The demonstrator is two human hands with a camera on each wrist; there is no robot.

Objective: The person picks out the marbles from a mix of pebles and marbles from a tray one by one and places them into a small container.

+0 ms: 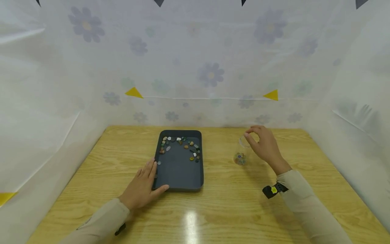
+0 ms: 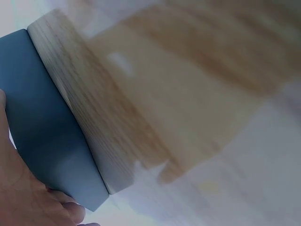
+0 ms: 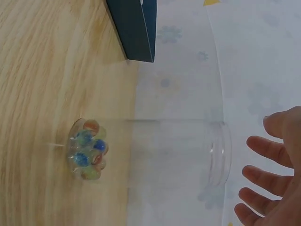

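My left hand rests against the near left corner of a dark grey tray, its fingers along the left side and its thumb at the front rim. Small polished stones lie in the far part of that tray, some along both sides. To the right, a clear jar stands upright and lidless on the table. Several glass marbles sit at its bottom. Over the jar's mouth is my right hand. In the right wrist view its fingers are spread, apart from the rim, holding nothing.
The wooden table carries the tray and the jar. White sheeting with a flower print hangs behind and at both sides. Yellow triangles mark the back sheet. A black band with a small device hangs at my right wrist.
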